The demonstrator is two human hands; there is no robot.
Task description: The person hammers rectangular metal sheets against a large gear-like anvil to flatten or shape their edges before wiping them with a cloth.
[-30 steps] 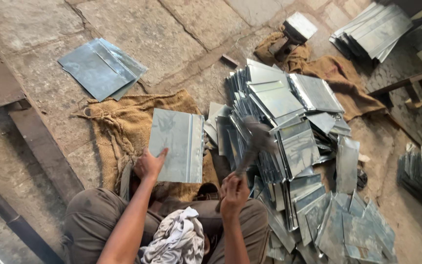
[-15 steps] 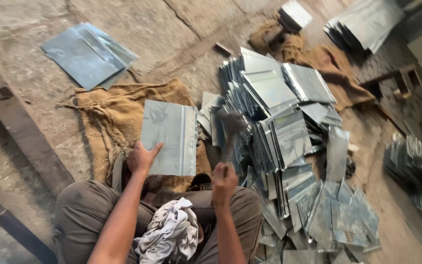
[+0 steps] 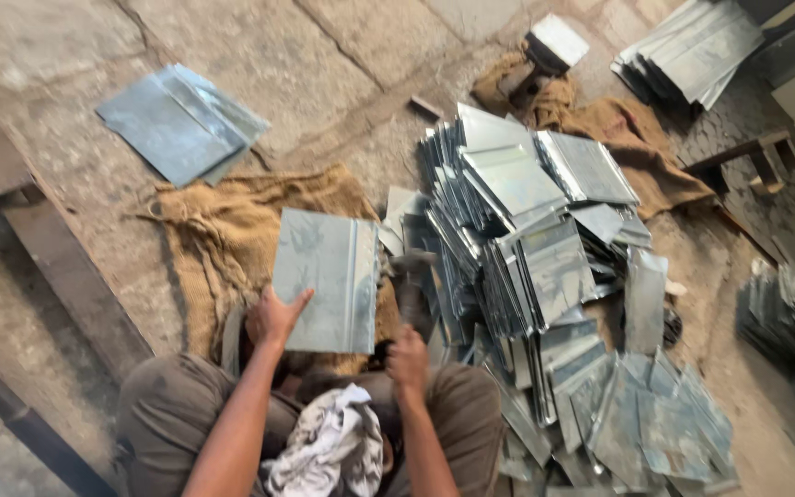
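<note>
A flat grey metal sheet (image 3: 328, 276) with a folded strip along its right side lies on a burlap sack (image 3: 218, 230) in front of my knees. My left hand (image 3: 273, 317) holds the sheet's near left corner, fingers spread over it. My right hand (image 3: 407, 357) grips the handle of a dark hammer (image 3: 411, 287). Its blurred head is at the sheet's right edge. A crumpled white rag (image 3: 324, 451) rests on my lap.
A big heap of folded metal sheets (image 3: 526, 239) spreads to the right. Smaller stacks lie at upper left (image 3: 177, 120), upper right (image 3: 692, 46) and far right (image 3: 793, 322). A second sack (image 3: 618, 129) lies behind the heap. A dark beam (image 3: 75, 285) runs along the left.
The hammer in my right hand has swung down and left from above the heap to the sheet's right edge. My left hand stays on the sheet.
</note>
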